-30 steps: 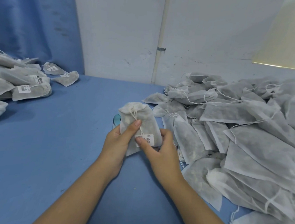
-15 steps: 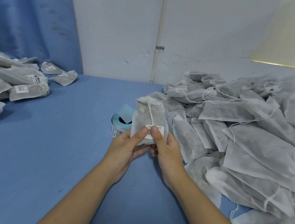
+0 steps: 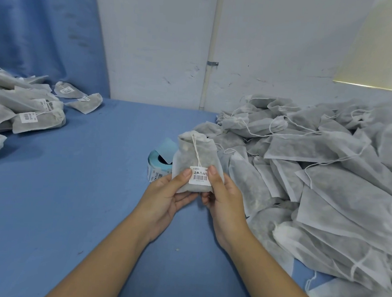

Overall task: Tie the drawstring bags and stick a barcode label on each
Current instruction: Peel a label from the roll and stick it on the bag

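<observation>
A white non-woven drawstring bag (image 3: 196, 155) stands upright above the table, its neck cinched and its string hanging down the front. A barcode label (image 3: 199, 175) sits on its lower front over the string's end. My left hand (image 3: 170, 193) holds the bag's lower left, thumb pressing beside the label. My right hand (image 3: 224, 197) holds the lower right, thumb on the label's right edge. Just behind the bag lies a pale blue label roll (image 3: 157, 163), partly hidden by it.
A big heap of unlabelled bags (image 3: 317, 172) with loose strings fills the right side. A pile of labelled bags (image 3: 24, 111) lies at the far left. The blue table (image 3: 74, 185) meets a white wall with a pipe (image 3: 211, 44) and a blue curtain (image 3: 40, 23).
The bag went from tilted left to upright and rose slightly. Both thumbs now sit at the label's sides, and the label roll behind the bag has come into sight.
</observation>
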Demonstrator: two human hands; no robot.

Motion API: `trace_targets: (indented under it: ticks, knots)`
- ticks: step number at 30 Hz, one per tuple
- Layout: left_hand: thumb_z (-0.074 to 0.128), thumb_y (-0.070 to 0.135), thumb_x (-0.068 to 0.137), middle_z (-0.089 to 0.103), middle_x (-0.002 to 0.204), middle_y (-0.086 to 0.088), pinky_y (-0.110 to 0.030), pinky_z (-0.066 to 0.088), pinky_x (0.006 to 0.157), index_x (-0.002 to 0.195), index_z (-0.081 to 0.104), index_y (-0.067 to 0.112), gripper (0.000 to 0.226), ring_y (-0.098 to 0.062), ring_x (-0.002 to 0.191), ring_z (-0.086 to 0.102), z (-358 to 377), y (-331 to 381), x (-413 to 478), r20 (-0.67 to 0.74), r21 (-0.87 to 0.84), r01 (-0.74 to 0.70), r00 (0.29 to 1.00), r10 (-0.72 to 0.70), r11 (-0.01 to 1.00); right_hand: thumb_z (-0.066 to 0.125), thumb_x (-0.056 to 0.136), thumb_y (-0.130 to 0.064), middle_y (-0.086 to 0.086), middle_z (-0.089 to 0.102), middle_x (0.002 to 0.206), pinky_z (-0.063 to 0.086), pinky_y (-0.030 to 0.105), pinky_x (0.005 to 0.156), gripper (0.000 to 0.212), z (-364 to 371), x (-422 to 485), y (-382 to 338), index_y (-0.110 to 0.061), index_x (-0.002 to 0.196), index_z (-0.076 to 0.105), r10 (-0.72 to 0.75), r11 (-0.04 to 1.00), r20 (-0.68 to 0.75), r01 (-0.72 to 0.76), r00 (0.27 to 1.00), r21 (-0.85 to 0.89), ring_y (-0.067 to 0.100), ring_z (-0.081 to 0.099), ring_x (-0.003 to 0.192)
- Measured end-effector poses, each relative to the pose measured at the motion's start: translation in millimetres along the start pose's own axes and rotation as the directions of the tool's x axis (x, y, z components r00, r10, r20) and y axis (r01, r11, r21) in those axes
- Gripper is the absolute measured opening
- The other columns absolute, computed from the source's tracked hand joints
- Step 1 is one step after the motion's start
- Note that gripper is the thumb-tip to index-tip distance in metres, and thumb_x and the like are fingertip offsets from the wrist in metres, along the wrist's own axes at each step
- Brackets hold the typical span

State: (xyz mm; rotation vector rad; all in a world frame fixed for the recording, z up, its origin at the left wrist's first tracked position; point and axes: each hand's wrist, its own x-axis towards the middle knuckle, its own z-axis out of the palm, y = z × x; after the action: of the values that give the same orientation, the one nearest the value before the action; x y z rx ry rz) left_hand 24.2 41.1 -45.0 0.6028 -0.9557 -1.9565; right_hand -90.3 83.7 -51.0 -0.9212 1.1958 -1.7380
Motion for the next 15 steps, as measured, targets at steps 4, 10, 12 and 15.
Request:
trace_targets:
  ticks: [4, 10, 12, 15]
  knots:
    - [0.064, 0.026, 0.077, 0.072, 0.106, -0.013, -0.024, 0.057, 0.078, 0.109, 0.066, 0.004, 0.039, -0.022, 0.098, 0.069, -1.0, -0.7, 1.0, -0.011, -0.01, -0.007, 1.0, 0.007, 1.0, 0.059, 0.081, -0.048, 0.005, 0.056, 0.069, 0.041, 0.019, 0.054, 0.041, 0.4, -0.1, 0.6, -0.008, 0.09, 0.065, -0.013, 1.0, -0.007, 0.013, 1.0, -0.001, 0.007, 0.047, 0.055]
    - [0.067, 0.033, 0.073, 0.074, 0.101, -0.008, -0.023, 0.056, 0.069, 0.105, 0.069, 0.009, 0.041, -0.02, 0.092, 0.071, 2.8, -3.2, 0.3, -0.053, 0.111, -0.077, 0.995, 0.083, 0.991, 0.06, 0.079, -0.05, 0.001, 0.058, 0.07, 0.042, 0.02, 0.057, 0.034, -0.7, 1.1, 3.4, -0.016, 0.084, 0.065, -0.016, 1.0, -0.026, 0.017, 1.0, 0.015, 0.007, 0.048, 0.057]
    - [0.069, 0.033, 0.074, 0.074, 0.084, -0.005, -0.022, 0.052, 0.057, 0.098, 0.07, 0.01, 0.034, -0.017, 0.072, 0.069, 4.0, -4.9, -0.9, -0.097, 0.277, -0.121, 0.983, 0.153, 0.953, 0.062, 0.075, -0.052, 0.0, 0.058, 0.069, 0.041, 0.02, 0.057, 0.033, -1.2, 2.2, 3.6, -0.019, 0.081, 0.063, -0.015, 0.999, -0.055, 0.017, 0.998, 0.034, 0.007, 0.047, 0.058]
    - [0.067, 0.023, 0.085, 0.064, 0.057, -0.001, -0.02, 0.045, 0.049, 0.083, 0.067, 0.007, 0.016, -0.011, 0.047, 0.054, 8.1, -5.7, -1.4, -0.129, 0.489, -0.202, 0.945, 0.3, 0.848, 0.062, 0.072, -0.054, -0.001, 0.055, 0.067, 0.038, 0.018, 0.053, 0.041, -0.9, 4.7, 2.7, -0.015, 0.087, 0.06, -0.01, 0.997, -0.088, 0.017, 0.996, 0.079, 0.006, 0.044, 0.054]
